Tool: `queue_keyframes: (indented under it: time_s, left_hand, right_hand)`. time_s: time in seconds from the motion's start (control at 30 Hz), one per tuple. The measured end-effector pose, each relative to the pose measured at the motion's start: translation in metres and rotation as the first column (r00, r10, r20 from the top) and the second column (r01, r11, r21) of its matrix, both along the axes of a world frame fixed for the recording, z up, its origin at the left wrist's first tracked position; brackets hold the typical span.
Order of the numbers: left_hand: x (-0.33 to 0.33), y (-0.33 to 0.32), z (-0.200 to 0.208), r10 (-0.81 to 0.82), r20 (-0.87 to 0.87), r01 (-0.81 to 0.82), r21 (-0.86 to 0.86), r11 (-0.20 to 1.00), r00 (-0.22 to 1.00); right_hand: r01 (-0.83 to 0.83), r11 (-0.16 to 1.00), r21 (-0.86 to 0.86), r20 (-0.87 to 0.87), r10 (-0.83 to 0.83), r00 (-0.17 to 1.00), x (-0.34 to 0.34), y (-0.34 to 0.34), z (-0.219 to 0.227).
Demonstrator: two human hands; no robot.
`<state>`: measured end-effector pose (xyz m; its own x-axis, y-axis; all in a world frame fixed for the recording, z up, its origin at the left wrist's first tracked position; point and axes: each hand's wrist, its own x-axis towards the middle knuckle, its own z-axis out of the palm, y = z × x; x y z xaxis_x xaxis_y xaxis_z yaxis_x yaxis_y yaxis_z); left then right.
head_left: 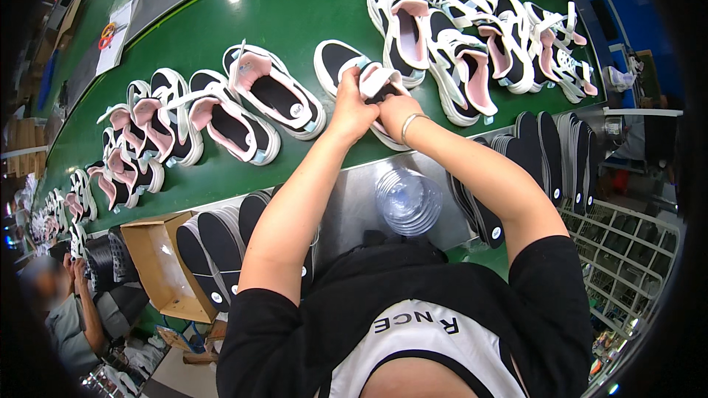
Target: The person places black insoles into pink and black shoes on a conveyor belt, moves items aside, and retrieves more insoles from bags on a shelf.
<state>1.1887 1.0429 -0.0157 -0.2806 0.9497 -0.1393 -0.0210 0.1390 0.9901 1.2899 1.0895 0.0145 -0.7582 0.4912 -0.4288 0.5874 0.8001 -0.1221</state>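
Observation:
A black and white sneaker (331, 59) with a white strap lies on the green table in front of me. My left hand (354, 107) grips its upper beside the opening, with the thumb up by the strap. My right hand (398, 114) is curled at the shoe's opening; its fingertips are inside, and what they hold is hidden. Left of this shoe stands another sneaker (254, 55) with a pink lining and a black insole bearing a round white label. To the right sits a further open sneaker (386, 16), close to my hands.
More sneakers stand in groups left (147, 114) and right (509, 37). Along the near edge are stacked black insoles (203, 250), nested clear plastic cups (408, 203) and a cardboard box (158, 262). Orange scissors (108, 35) lie on paper. Another person (77, 309) works at left.

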Motion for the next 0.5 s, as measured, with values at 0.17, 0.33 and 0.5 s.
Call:
queue_keyframes:
  time_s: [0.17, 0.33, 0.5]
  left_hand:
    - [-0.006, -0.005, 0.016, 0.026, 0.08, -0.019, -0.086, 0.996, 0.996]
    - [-0.006, -0.003, 0.002, 0.066, 0.001, -0.066, -0.051, 0.997, 0.998]
    - [-0.005, -0.001, -0.022, 0.096, -0.156, -0.099, -0.012, 0.995, 0.983]
  right_hand:
    - [-0.119, 0.992, -0.04, 0.165, 0.124, 0.978, -0.016, 0.005, -0.007]
    - [-0.241, 0.97, -0.039, 0.156, 0.244, 0.957, -0.019, 0.01, -0.011]
    - [-0.125, 0.992, 0.0, 0.342, 0.118, 0.932, -0.024, 0.009, -0.029]
